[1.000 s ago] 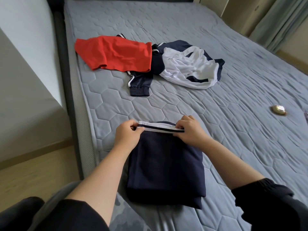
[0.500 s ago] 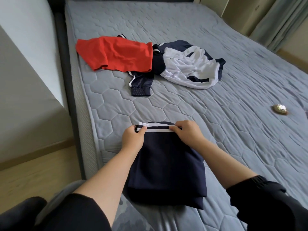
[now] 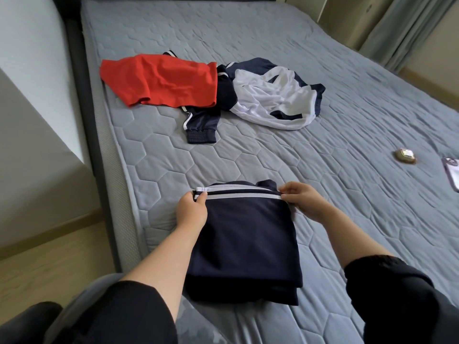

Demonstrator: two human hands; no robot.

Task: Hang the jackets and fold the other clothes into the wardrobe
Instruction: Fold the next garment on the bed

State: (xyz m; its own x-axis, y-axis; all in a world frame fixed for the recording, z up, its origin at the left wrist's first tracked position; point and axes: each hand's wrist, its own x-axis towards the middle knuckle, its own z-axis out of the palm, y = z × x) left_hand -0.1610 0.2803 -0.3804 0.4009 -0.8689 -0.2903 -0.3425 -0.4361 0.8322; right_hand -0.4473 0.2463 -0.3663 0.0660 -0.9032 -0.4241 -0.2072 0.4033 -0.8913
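Fingers of left hand and right hand pinch navy garment — striped edge.

Grey mattress, hexagon quilting, fills most of view. Dark bed frame along left edge. Pale wall at left, wood floor below. Grey-green curtains top right, cream cabinet panel beside. Soft, even daylight.

Folded navy garment: smooth matt cloth, white stripes along its far edge. Under it the mattress, grey quilted fabric stitched in hexagons, dull and soft-looking. Red garment, plain matt cloth, creased. The jacket has a faint sheen on its navy sleeve, a ribbed knit cuff and thin white lining. Pale wood floor, low sheen.
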